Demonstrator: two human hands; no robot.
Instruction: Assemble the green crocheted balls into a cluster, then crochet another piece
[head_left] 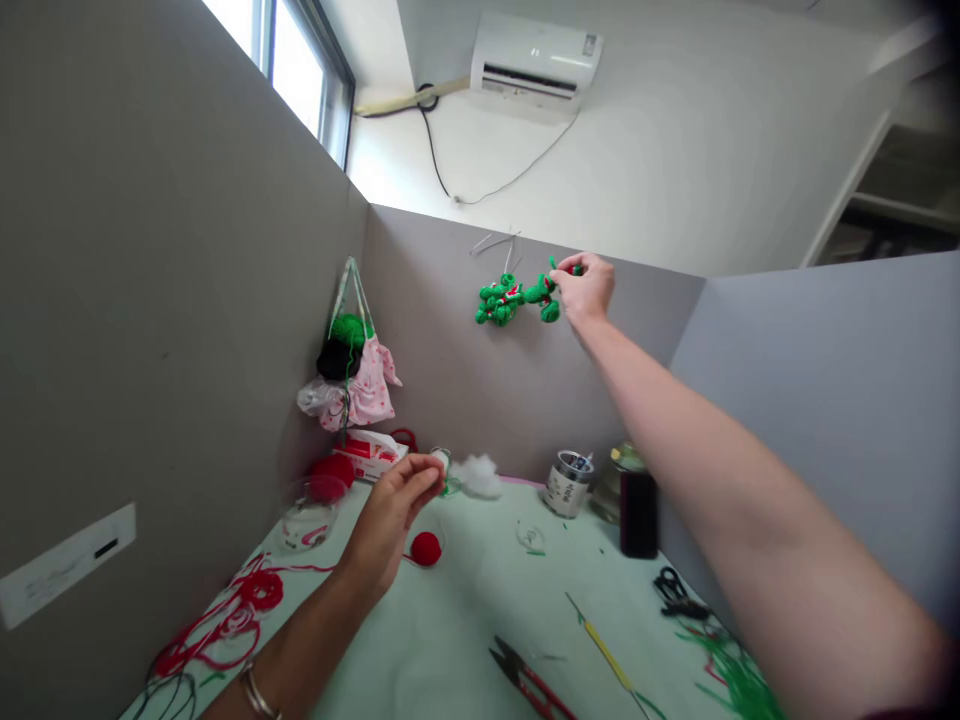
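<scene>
My right hand (589, 285) is raised to the partition at the back, its fingers pinching a small green crocheted piece with red bits (541, 292). Just left of it hangs a bunch of similar green crocheted pieces (499, 300) with white and red parts, below thin wire hooks (495, 243). Lower down, my left hand (401, 505) hovers over the table with thumb and fingertips brought together; whether anything is between them is too small to see. Near that hand lie a red yarn ball (426, 548) and white stuffing (480, 477).
Red-handled thread snips (529, 680) and a yellow-handled crochet hook (606, 652) lie in front. A tin (568, 485), a dark phone (639, 515) and green yarn scraps (731, 670) are at right. Red yarn (240, 620) and a clear tub (309, 525) are left, beneath a hanging pink bag (371, 385).
</scene>
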